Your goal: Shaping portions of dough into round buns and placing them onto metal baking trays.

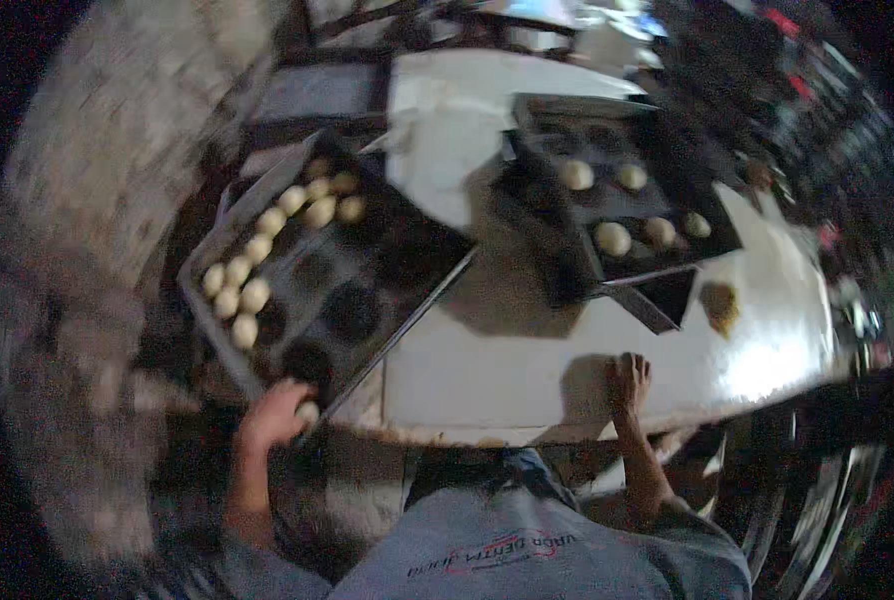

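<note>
Furthest left, a dark, deep-sided tray (352, 255) sits tilted to the view, with a cluster of about a dozen pale, round dough-like balls (259, 248) running along its left side and up to its far corner, several touching or nearly so. Dark round patches (352, 310) mark the floor beyond them, and the middle and right of this tray hold no balls, so it looks only partly filled. At its near corner is the left hand (275, 412), with one more pale ball (308, 413) right at its fingers; the blur hides whether they are clamped on it or merely resting against it, so I cannot tell. That ball lies well apart from the cluster. Next comes the pale table (467, 370), and toward its near edge the right hand (629, 383), a shadow beside it; its fingers look bent and close to one another, though I cannot tell whether they are fully together, and no ball shows in them. Beyond that hand, a second dark tray (602, 207) carries five spaced balls (613, 239), two farther back and three nearer. Judging by this, five balls remain there, with most of those in view in the left tray. Rightmost on the table lies a yellowish-brown patch (720, 308).
</note>
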A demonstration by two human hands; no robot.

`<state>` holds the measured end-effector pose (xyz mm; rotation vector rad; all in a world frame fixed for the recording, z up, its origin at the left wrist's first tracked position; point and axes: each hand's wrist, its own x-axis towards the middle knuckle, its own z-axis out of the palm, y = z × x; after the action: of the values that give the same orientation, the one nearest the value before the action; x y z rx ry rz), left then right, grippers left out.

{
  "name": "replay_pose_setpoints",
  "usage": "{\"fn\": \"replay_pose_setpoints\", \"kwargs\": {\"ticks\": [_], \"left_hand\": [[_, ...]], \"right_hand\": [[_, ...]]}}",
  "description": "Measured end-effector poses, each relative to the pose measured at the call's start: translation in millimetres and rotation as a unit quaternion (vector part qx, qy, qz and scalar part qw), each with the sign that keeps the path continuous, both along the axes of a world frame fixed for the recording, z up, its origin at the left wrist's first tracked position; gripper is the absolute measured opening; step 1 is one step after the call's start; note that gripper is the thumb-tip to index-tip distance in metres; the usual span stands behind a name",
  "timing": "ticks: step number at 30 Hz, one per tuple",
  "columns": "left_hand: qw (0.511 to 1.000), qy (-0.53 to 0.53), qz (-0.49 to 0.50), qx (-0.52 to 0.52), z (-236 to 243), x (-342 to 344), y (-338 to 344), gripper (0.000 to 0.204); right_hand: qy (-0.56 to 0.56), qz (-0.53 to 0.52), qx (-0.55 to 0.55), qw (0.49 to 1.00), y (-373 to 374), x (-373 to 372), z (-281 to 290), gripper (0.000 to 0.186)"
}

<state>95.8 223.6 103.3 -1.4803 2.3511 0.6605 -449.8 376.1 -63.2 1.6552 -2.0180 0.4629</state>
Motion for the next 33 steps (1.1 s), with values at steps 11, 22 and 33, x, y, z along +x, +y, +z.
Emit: {"fn": "replay_pose_setpoints", "kwargs": {"ticks": [11, 22, 33], "left_hand": [[0.979, 0.15, -0.068, 0.121, 29.1, -3.1, -43.3, 0.03], [0.877, 0.476, -0.053, -0.041, 123.5, -39.3, -49.5, 0.036], [0.734, 0.672, 0.007, 0.099, 79.8, -231.4, -5.8, 0.033]], "right_hand": [[-0.174, -0.084, 0.117, 0.974, -40.2, 14.9, -20.3, 0.03], [-0.54, 0.171, 0.526, 0.634, -23.5, -28.9, 62.3, 0.041], [-0.39, 0.377, 0.018, 0.84, -223.2, -310.6, 182.2, 0.034]]}}
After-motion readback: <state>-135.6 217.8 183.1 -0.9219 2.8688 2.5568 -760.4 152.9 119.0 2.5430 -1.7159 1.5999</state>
